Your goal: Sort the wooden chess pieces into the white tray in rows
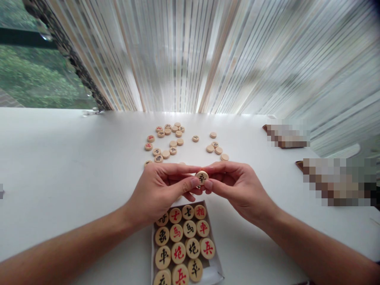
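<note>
Between my fingertips is a round wooden Chinese chess piece (202, 177) with a black character, its face turned towards me. My left hand (162, 182) pinches it from the left, thumb on the near side. My right hand (239, 182) pinches its right edge with thumb and forefinger. Part of another marked piece shows just beneath it, mostly hidden by the fingers. Below my hands sits an open white box (219, 263) with rows of red and black chess pieces (178, 253) lying face up. My left hand partly covers its far left corner.
Several loose chess pieces (173, 151) lie scattered beyond my hands on the white table (74, 166), some face down. A smaller group (219, 151) lies to the right. Two blurred, brown-edged objects (282, 143) stand at the right. A striped curtain (166, 59) hangs behind.
</note>
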A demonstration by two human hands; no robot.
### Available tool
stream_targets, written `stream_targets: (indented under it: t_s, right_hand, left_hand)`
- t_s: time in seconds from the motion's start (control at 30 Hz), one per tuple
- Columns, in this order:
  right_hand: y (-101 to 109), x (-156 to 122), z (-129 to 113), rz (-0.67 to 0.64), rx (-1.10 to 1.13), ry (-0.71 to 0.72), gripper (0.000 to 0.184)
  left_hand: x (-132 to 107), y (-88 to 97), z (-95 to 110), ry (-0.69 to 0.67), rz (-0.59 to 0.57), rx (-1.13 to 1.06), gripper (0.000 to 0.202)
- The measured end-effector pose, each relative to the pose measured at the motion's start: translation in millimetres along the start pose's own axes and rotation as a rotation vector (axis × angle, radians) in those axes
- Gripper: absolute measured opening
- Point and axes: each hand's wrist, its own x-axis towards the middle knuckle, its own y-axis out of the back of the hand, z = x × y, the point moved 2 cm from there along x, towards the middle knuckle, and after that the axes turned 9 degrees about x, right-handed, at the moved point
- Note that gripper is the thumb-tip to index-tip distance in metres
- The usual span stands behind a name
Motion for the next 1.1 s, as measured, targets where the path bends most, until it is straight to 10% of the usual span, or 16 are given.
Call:
stream_targets:
  t_s: [1.1]
  right_hand:
    - [2.8,0.7,-0.2,0.028,-0.083,0.036,0.024]
  left_hand:
    - [-1.4,1.5,-0.1,-0.044,0.021,0.123,0.033]
